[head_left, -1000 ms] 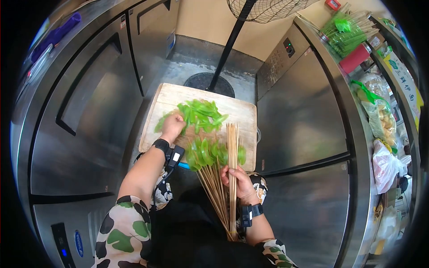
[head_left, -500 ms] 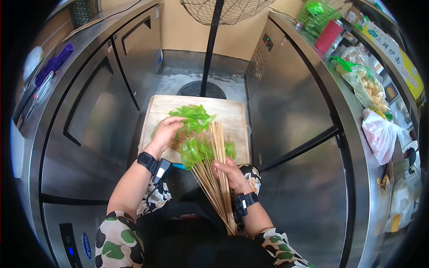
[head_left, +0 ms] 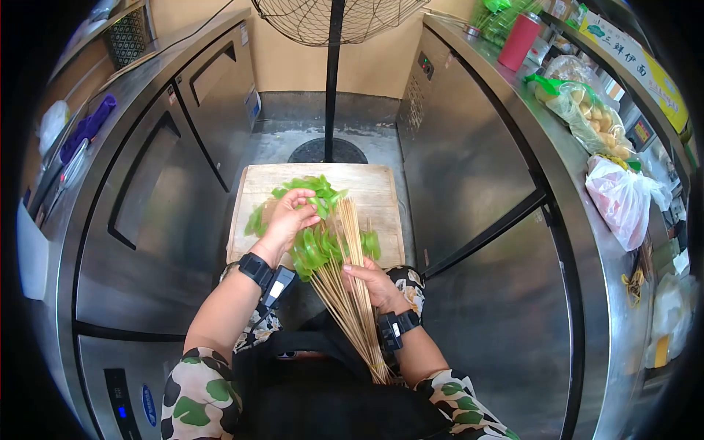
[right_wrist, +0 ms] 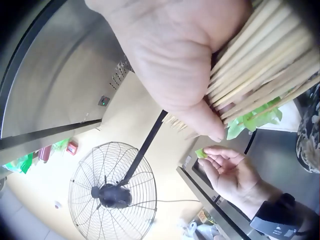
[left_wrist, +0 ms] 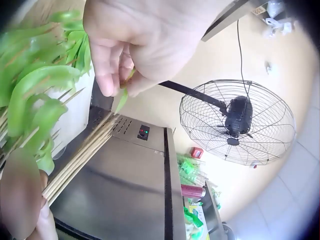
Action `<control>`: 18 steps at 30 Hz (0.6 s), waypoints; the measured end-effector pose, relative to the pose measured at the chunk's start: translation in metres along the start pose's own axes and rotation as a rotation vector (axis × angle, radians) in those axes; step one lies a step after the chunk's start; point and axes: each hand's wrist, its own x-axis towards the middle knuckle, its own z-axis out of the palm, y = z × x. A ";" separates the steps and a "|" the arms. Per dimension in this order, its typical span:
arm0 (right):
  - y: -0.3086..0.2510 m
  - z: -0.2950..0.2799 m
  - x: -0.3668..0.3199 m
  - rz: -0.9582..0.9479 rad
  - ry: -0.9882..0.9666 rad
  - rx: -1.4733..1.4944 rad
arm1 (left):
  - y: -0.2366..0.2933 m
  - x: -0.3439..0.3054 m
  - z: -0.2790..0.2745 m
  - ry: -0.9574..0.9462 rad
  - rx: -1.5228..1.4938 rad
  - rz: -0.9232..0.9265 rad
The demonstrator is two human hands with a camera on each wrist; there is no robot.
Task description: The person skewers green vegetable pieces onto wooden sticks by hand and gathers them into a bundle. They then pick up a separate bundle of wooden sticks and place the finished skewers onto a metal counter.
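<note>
My left hand (head_left: pixel 286 224) pinches a thin green vegetable slice (left_wrist: pixel 122 100) between thumb and fingertips, near the upper ends of the skewers. In my right hand (head_left: pixel 375 284) is a thick bundle of bamboo skewers (head_left: pixel 352 227), gripped with the thumb across it, their upper ends bare. Beside that bundle, more skewers fan out to the left with green slices (head_left: pixel 314 251) threaded on their tips. Loose green slices (head_left: pixel 312 185) lie heaped on a wooden board (head_left: pixel 367 177) beyond the hands, partly hidden by the left hand.
A black-poled wire fan (head_left: pixel 332 110) stands behind the board. Steel cabinets flank both sides, the left one (head_left: pixel 161 198) and the right one (head_left: pixel 477 161). The right counter carries a red bottle (head_left: pixel 519 42), a bag of pale food (head_left: pixel 590 117) and a white plastic bag (head_left: pixel 620 198).
The left hand has come up from the loose slices and moved right, toward the skewer tips, with a slice in its fingers. The right hand keeps its grip. The head view has shifted.
</note>
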 end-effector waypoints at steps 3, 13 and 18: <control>0.002 0.001 0.000 0.006 0.046 0.000 | 0.001 0.001 0.008 -0.015 0.004 -0.018; 0.007 -0.010 0.005 0.012 0.041 -0.048 | -0.001 0.012 0.008 -0.011 -0.062 -0.013; 0.006 -0.004 0.005 -0.003 0.085 -0.132 | 0.000 0.014 0.009 0.003 -0.028 -0.013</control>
